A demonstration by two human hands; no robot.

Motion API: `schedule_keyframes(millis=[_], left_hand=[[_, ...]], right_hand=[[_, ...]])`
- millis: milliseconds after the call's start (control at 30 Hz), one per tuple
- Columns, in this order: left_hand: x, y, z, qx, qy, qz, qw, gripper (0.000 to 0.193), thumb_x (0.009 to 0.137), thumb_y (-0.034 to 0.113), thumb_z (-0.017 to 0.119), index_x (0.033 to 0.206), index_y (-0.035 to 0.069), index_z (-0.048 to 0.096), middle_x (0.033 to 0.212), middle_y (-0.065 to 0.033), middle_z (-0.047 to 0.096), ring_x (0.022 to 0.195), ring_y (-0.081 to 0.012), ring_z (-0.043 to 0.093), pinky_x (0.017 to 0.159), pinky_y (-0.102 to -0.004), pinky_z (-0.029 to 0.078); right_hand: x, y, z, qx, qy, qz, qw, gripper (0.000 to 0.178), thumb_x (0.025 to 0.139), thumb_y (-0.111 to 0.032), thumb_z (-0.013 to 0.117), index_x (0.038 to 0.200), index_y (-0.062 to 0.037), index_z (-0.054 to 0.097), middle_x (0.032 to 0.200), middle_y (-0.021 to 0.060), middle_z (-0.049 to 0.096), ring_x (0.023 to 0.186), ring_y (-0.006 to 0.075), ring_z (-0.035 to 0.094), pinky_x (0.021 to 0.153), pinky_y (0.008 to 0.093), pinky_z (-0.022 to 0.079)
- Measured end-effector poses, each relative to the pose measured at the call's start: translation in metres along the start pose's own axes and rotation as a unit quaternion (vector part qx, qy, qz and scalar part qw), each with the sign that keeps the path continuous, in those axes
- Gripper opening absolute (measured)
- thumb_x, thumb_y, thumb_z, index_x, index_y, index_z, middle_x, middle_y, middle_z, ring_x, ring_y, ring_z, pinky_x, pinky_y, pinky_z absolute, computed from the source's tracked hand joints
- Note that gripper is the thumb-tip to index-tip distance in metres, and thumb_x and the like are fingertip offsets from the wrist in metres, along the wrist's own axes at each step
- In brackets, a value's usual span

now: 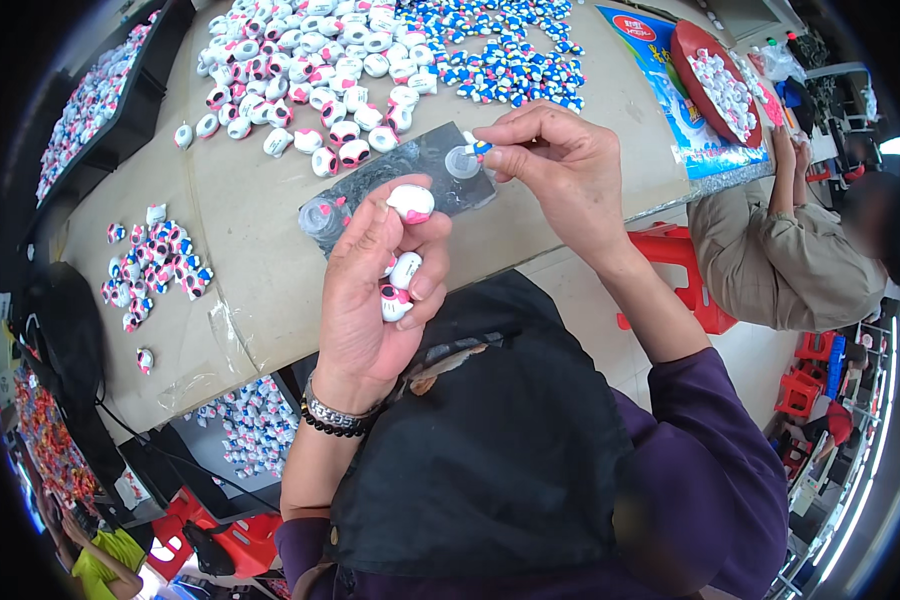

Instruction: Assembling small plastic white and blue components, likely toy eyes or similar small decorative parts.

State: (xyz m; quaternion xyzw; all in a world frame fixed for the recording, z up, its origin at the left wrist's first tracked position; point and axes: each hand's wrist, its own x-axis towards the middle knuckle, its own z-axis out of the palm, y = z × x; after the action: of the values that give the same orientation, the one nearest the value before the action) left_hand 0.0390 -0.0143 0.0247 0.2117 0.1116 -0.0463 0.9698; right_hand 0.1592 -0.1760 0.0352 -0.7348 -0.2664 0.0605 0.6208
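Observation:
My left hand (355, 290) is curled around a few white toy heads with pink bows. One head (411, 204) is held at the thumb and fingertips; others (398, 300) rest against the curled fingers. My right hand (560, 160) pinches a small blue-and-white toy body (479, 148) between thumb and forefinger. That piece is just above or at a small round clear dish (462, 163) on a dark slab (410, 165); whether they touch, I cannot tell. A second clear dish (320, 216), with pink bits beside it, sits at the slab's left end.
White toy heads (300, 70) are heaped at the far side, beside blue toy bodies (520, 60). Joined figures (155, 265) lie at the left. A red tray (682, 60) of white pieces sits far right, near another person (800, 240). Below stands a red stool (680, 265).

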Motion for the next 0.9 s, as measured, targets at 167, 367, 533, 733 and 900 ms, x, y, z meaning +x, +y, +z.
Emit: schedule_keyframes(millis=[167,367,533,733,900], left_hand=[[0.000,0.000,-0.002,0.002,0.035,-0.017,0.999,0.029,0.097,0.024,0.052,0.120,0.006,0.050,0.094,-0.0108,0.064,0.056,-0.0089,0.045,0.038,-0.0182,0.030],[0.001,0.002,0.003,0.087,0.008,-0.009,0.996,0.025,0.096,0.025,0.054,0.112,0.007,0.051,0.087,-0.0090,0.062,0.055,-0.0074,0.046,0.038,-0.0178,0.029],[0.001,0.001,0.002,0.100,0.030,-0.016,0.994,0.023,0.094,0.025,0.055,0.108,0.007,0.051,0.086,-0.0085,0.061,0.056,-0.0073,0.047,0.037,-0.0182,0.029],[0.004,-0.002,0.004,0.026,0.002,-0.056,0.998,0.024,0.096,0.027,0.054,0.109,0.006,0.051,0.088,-0.0084,0.062,0.055,-0.0091,0.048,0.038,-0.0191,0.030],[0.004,-0.006,0.001,0.007,0.030,-0.083,0.996,0.028,0.098,0.027,0.053,0.114,0.005,0.054,0.092,-0.0078,0.062,0.056,-0.0100,0.048,0.038,-0.0199,0.031]], right_hand=[[0.001,-0.012,-0.001,0.087,0.014,0.000,0.996,0.014,0.080,0.010,0.065,0.094,0.0071,0.068,0.091,0.0119,0.064,0.076,0.0143,0.063,0.065,0.0244,0.054],[0.000,-0.004,-0.002,0.067,0.010,0.013,0.998,0.015,0.080,0.010,0.066,0.095,0.0070,0.068,0.092,0.0126,0.064,0.075,0.0150,0.063,0.066,0.0252,0.055],[-0.002,0.000,0.000,0.095,0.022,0.032,0.995,0.016,0.081,0.009,0.066,0.096,0.0061,0.068,0.091,0.0117,0.065,0.074,0.0145,0.064,0.066,0.0247,0.054],[0.001,-0.006,0.008,0.126,0.051,0.012,0.991,0.013,0.081,0.007,0.067,0.093,0.0053,0.069,0.086,0.0099,0.067,0.070,0.0121,0.063,0.063,0.0228,0.052],[-0.001,0.001,0.006,0.105,0.066,-0.003,0.992,0.011,0.080,0.005,0.069,0.091,0.0049,0.069,0.081,0.0082,0.067,0.068,0.0105,0.062,0.059,0.0214,0.051]])
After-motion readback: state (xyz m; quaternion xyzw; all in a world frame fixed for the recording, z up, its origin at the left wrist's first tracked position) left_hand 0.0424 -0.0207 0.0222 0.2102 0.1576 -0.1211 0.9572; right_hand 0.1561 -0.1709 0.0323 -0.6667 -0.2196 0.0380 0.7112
